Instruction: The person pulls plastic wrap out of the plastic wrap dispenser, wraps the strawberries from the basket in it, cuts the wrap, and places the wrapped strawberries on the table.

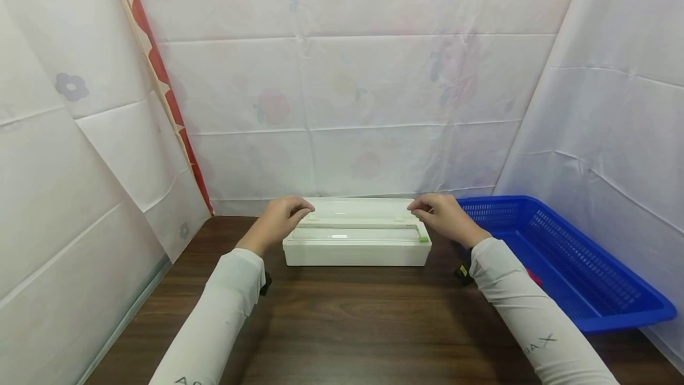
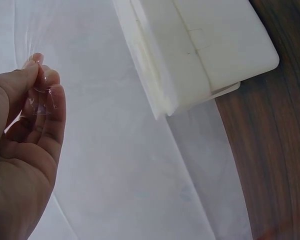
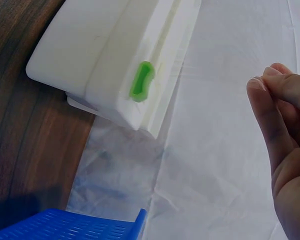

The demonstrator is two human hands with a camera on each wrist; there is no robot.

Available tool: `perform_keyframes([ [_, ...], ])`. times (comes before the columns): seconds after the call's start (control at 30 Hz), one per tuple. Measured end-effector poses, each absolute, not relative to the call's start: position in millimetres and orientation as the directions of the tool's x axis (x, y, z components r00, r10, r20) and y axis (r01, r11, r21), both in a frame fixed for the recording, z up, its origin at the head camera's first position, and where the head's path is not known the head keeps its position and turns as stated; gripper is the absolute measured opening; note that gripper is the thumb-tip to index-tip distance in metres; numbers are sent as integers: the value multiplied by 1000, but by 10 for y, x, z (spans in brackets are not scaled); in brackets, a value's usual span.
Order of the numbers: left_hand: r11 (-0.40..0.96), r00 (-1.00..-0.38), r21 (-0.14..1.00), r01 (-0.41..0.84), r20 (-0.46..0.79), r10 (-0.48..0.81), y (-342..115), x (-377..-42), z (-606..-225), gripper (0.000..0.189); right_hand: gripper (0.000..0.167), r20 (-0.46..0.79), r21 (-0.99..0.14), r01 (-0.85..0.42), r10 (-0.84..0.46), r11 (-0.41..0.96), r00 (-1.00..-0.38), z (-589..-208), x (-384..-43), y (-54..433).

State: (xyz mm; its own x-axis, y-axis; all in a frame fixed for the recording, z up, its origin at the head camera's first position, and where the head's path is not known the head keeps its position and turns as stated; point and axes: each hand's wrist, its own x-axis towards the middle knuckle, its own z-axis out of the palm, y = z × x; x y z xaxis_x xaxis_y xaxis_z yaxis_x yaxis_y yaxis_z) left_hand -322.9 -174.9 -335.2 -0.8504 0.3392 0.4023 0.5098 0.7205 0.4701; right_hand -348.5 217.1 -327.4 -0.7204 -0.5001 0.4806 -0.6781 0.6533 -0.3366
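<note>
A white cling film dispenser (image 1: pixel 357 255) with a green slide cutter (image 1: pixel 423 239) sits on the table between both hands. My left hand (image 1: pixel 278 221) is at its upper left, thumb and fingers pinching clear cling film (image 2: pixel 32 32); the bunched film end lies against the fingers in the left wrist view. At the upper right, my right hand (image 1: pixel 447 217) has thumb and index fingertips pressed together in a pinch. Faint film creases show beside the green cutter in the right wrist view; the film at the right fingertips is almost invisible. Both hands are raised off the dispenser.
A blue plastic basket (image 1: pixel 593 248) stands on the right, partly behind the right forearm, with a small red thing (image 1: pixel 533 277) in it. Patterned white sheeting (image 1: pixel 342 88) hangs behind and on both sides. Dark wooden table (image 1: pixel 347 325) spreads in front of the dispenser.
</note>
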Motion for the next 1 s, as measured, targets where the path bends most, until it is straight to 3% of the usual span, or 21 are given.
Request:
perform_keyframes([
  [1.0,705,-816,443,554,458,353,-1795,-3195,-3152,18,13,513,-241,-722,-547,648,-662,-2997,-3455,2192],
])
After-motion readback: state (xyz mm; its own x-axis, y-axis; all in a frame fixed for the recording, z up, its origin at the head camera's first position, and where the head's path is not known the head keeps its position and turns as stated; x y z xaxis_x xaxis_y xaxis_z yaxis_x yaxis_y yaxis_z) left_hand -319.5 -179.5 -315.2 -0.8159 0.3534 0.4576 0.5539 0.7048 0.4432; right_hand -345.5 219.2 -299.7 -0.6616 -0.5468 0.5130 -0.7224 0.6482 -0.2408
